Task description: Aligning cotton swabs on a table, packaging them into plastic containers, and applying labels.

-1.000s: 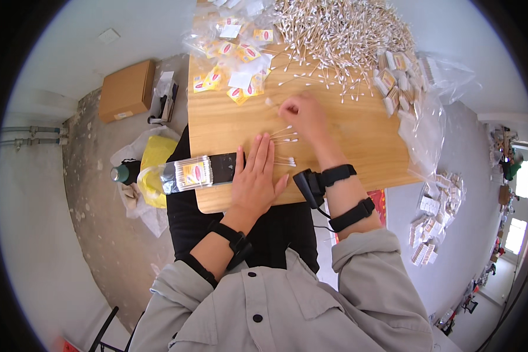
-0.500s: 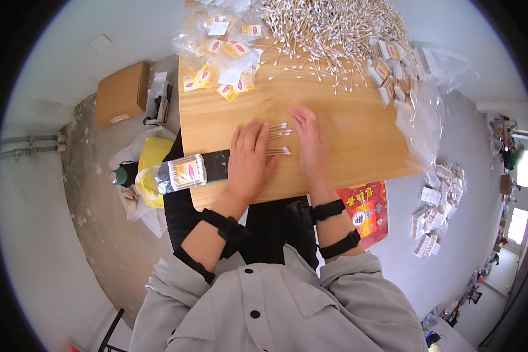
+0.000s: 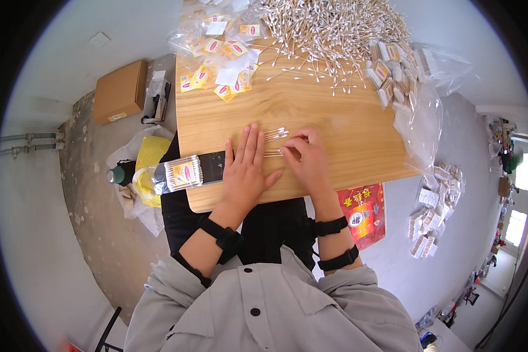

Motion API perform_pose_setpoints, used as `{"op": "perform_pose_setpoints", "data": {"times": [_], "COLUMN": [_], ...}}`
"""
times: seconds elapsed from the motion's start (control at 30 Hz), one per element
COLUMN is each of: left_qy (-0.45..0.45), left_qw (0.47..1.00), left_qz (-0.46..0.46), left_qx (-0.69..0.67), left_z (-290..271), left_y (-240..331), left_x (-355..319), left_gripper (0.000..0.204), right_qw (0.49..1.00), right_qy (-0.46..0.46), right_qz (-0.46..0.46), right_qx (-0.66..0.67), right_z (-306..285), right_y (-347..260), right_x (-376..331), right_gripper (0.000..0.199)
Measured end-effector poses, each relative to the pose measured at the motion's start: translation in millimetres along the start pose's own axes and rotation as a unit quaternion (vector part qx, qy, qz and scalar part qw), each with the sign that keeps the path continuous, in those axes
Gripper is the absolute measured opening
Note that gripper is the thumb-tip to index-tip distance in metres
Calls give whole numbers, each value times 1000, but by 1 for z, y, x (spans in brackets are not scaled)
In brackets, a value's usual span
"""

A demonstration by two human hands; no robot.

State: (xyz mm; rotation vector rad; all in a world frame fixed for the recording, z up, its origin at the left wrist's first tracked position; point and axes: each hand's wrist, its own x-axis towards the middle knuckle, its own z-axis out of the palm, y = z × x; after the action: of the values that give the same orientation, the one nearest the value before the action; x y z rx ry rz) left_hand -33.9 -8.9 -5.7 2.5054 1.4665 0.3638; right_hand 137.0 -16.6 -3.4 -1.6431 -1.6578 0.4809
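Head view: the left hand (image 3: 244,170) lies flat and palm-down on the light wooden table (image 3: 346,123), fingers spread and gripping nothing; its fingertips rest against a small row of white-tipped cotton swabs (image 3: 274,135) lying side by side; the right hand (image 3: 307,159) is curled, its fingers pinching the near ends of those swabs just beside the left fingertips. At the left hand's wrist side a clear flat packet of cotton swabs with a yellow label (image 3: 182,173) lies on a dark strip at the table's left edge. Across the far side spreads a big loose heap of cotton swabs (image 3: 334,26); empty clear bags with yellow labels (image 3: 223,50) sit at the far left corner; filled small packets (image 3: 393,73) are piled at the far right. A brown cardboard box (image 3: 120,91) stands on the floor to the left.

Against half a second ago, both hands sit almost where they were; the right hand's fingers have drawn in tighter over the swab row, and the left hand's fingers have fanned slightly wider.
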Motion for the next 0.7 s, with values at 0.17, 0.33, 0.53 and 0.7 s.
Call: {"op": "perform_pose_setpoints", "data": {"times": [0.17, 0.33, 0.53, 0.7], "left_qy": [1, -9, 50, 34], "left_qw": [1000, 997, 996, 988], "left_qz": [5, -15, -71, -95], "left_qx": [-15, -79, 6, -117], "left_z": [1, -14, 6, -6], "left_y": [-4, -3, -12, 8], "left_x": [-5, -7, 0, -4], "left_gripper": [93, 104, 99, 94], "right_qw": [999, 941, 940, 883], "right_qy": [11, 173, 76, 124], "right_qz": [26, 172, 121, 129], "right_qx": [-16, 233, 310, 433], "right_z": [8, 23, 46, 59], "right_y": [-9, 1, -24, -4], "right_x": [2, 0, 7, 5], "right_gripper": [12, 31, 42, 51]}}
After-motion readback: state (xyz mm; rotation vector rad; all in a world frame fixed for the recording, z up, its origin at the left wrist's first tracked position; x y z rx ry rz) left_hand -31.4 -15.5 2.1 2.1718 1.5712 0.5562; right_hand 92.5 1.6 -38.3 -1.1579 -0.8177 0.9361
